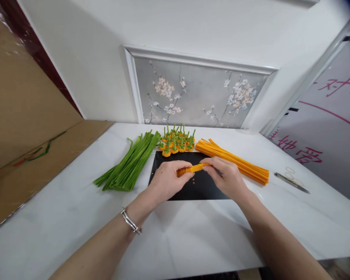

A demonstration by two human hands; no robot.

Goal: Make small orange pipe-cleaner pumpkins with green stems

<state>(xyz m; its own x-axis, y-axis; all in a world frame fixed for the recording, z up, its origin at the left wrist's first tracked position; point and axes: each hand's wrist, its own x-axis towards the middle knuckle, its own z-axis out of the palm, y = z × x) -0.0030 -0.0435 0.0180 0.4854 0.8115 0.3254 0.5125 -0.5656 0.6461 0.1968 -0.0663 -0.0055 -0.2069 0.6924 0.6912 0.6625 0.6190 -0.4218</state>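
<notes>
An orange pipe cleaner [196, 168], bent into a tight zigzag strip, stretches between my two hands above a black mat [204, 190]. My left hand [169, 179] pinches its left end between thumb and fingers. At the other end, my right hand [226, 175] pinches the strip with thumb and fingertips. Behind the mat stands a cluster of small orange pieces with green stems [176, 140]. Green pipe cleaners [130, 165] lie bundled to the left, and orange pipe cleaners [236, 160] lie bundled to the right.
Scissors [291, 182] lie on the white marbled table [175, 233] at the far right. A cardboard box [26, 97] borders the left side. A framed flower panel [198, 93] is on the wall behind. A white board with red writing [323, 116] stands at right.
</notes>
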